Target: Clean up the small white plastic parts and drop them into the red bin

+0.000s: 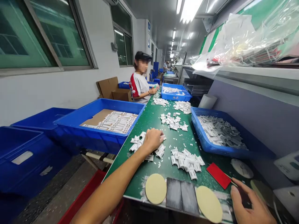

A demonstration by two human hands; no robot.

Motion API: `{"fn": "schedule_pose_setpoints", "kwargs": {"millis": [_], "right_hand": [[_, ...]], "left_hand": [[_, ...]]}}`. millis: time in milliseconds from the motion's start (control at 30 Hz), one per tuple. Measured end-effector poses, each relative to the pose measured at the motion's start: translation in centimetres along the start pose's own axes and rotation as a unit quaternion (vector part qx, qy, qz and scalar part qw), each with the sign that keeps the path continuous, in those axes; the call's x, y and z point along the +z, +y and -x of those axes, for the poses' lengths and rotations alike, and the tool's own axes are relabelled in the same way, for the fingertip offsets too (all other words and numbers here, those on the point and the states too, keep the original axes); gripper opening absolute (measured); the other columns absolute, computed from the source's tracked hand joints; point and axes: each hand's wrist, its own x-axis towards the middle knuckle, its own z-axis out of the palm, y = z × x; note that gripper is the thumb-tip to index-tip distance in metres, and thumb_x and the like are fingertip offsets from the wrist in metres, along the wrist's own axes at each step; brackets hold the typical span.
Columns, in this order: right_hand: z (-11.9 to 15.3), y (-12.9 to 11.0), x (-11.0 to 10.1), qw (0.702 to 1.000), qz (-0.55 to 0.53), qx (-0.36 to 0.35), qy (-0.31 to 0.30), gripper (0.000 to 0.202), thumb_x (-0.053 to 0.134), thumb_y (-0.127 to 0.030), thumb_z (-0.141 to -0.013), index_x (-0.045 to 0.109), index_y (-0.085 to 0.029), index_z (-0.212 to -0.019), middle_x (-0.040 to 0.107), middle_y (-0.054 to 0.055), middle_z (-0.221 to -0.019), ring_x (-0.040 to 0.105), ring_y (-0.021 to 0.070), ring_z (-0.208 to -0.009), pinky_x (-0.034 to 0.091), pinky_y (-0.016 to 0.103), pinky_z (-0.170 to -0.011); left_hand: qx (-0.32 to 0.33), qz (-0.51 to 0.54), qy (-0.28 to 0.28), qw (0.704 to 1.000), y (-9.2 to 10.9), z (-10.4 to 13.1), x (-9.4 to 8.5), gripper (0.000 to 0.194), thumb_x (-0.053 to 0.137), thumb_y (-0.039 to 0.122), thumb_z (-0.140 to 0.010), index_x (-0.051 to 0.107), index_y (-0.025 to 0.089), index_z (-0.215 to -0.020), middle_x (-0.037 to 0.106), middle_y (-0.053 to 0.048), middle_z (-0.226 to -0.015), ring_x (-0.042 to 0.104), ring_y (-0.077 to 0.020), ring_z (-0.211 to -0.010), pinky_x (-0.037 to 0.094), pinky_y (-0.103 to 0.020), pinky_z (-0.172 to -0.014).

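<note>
Over a heap of small white plastic parts (137, 142) on the green table, my left hand (153, 138) curls its fingers downward. A bit of white shows at its fingertips, and its palm hides the rest. At the lower right, my right hand (251, 202) has thumb and index finger pinched near the corner of a flat red rectangular piece (219, 175). A thin yellowish stick or edge runs between those fingertips. Another pile of white parts (188, 161) lies between the hands. Two pale yellow discs (156, 188) flank dark grey plates (181, 194) at the near edge.
A blue basket (198, 137) of white parts stands right. Left of the green table (173, 140) is a blue bin (93, 105) with parts laid on cardboard. More blue bins (28, 155) stand farther left. A co-worker (141, 81) works beyond, near a blue tray (176, 97).
</note>
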Motion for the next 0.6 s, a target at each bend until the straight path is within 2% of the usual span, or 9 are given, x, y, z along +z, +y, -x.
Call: {"fn": "schedule_pose_setpoints", "kwargs": {"millis": [67,167,233,300,400,467,533,567,600], "right_hand": [[-1.1,-2.0,-1.4,0.999,-0.042,-0.024,-0.013,0.05,0.048,-0.058,-0.072,0.05,-0.067,-0.121,0.072,0.007,-0.088,0.068,0.0344,-0.066,0.05,0.052,-0.051],[-4.4,-6.3,-3.0,0.983,-0.059,-0.166,-0.05,0.043,0.057,-0.048,-0.079,0.054,-0.063,-0.12,0.071,0.0,-0.078,0.065,0.0254,-0.06,0.053,0.044,-0.06],[-7.6,-10.0,-2.5,0.956,-0.027,-0.277,-0.095,0.034,0.056,-0.041,-0.085,0.061,-0.047,-0.119,0.068,-0.002,-0.071,0.061,0.0188,-0.054,0.05,0.036,-0.058],[-11.0,-13.8,-0.5,0.922,0.032,-0.368,-0.113,0.031,0.045,-0.036,-0.093,0.066,-0.026,-0.113,0.066,-0.001,-0.067,0.059,0.014,-0.055,0.044,0.029,-0.058],[-15.5,-18.7,4.1,0.905,0.046,-0.39,-0.161,0.035,0.045,-0.034,-0.093,0.066,-0.01,-0.108,0.071,0.004,-0.087,0.062,0.0081,-0.071,0.039,0.022,-0.069],[-17.6,-21.2,6.6,0.902,0.03,-0.379,-0.203,0.047,0.036,-0.036,-0.094,0.064,0.001,-0.092,0.068,0.003,-0.078,0.061,0.0049,-0.074,0.038,0.022,-0.073],[-19.1,-23.2,8.0,0.905,0.001,-0.358,-0.229,0.059,0.02,-0.034,-0.094,0.06,0.006,-0.079,0.064,0.001,-0.073,0.061,0.0027,-0.078,0.037,0.026,-0.079],[-19.6,-23.9,8.3,0.913,-0.022,-0.34,-0.223,0.054,0.025,-0.035,-0.093,0.06,0.003,-0.079,0.065,0.001,-0.075,0.063,0.0063,-0.085,0.037,0.03,-0.082],[-20.1,-24.5,8.6,0.936,-0.079,-0.292,-0.18,0.049,0.036,-0.039,-0.09,0.063,0.001,-0.08,0.066,0.001,-0.078,0.063,0.0127,-0.094,0.037,0.036,-0.085]], "left_hand": [[-0.006,0.031,0.03,0.999,-0.3,-0.1,-0.1,0.019,0.059,0.035,-0.085,0.073,0.024,-0.092,0.073,-0.008,-0.089,0.063,-0.0257,-0.091,0.043,-0.039,-0.085],[-0.021,0.085,0.081,0.993,-0.9,-0.3,-0.3,0.021,0.056,0.036,-0.088,0.071,0.024,-0.095,0.073,-0.007,-0.094,0.062,-0.0233,-0.09,0.043,-0.036,-0.084],[-0.028,0.118,0.117,0.986,-1.1,-0.5,-0.4,0.019,0.056,0.035,-0.088,0.071,0.023,-0.094,0.072,-0.007,-0.094,0.062,-0.0221,-0.087,0.043,-0.035,-0.082],[-0.03,0.141,0.155,0.977,-0.9,-0.6,-0.4,0.018,0.057,0.032,-0.088,0.07,0.022,-0.094,0.071,-0.007,-0.093,0.061,-0.0207,-0.083,0.043,-0.034,-0.079],[-0.028,0.152,0.2,0.967,-0.5,-0.6,-1.0,0.014,0.059,0.029,-0.087,0.069,0.021,-0.091,0.069,-0.006,-0.087,0.058,-0.0176,-0.076,0.043,-0.033,-0.075],[-0.033,0.147,0.227,0.962,-0.8,-0.4,-2.5,0.012,0.06,0.027,-0.086,0.068,0.019,-0.09,0.067,-0.004,-0.084,0.056,-0.0148,-0.072,0.043,-0.031,-0.074],[-0.053,0.138,0.266,0.952,-1.6,-0.3,-5.5,0.015,0.055,0.025,-0.09,0.065,0.016,-0.095,0.066,-0.004,-0.089,0.055,-0.0125,-0.073,0.043,-0.028,-0.074],[-0.07,0.132,0.296,0.943,-2.1,-0.3,-7.5,0.02,0.048,0.025,-0.094,0.063,0.013,-0.1,0.065,-0.006,-0.094,0.055,-0.0123,-0.077,0.043,-0.028,-0.075],[-0.086,0.126,0.328,0.932,-2.7,-0.6,-9.7,0.025,0.041,0.025,-0.097,0.059,0.011,-0.105,0.063,-0.008,-0.1,0.055,-0.0125,-0.082,0.043,-0.028,-0.077]]}}
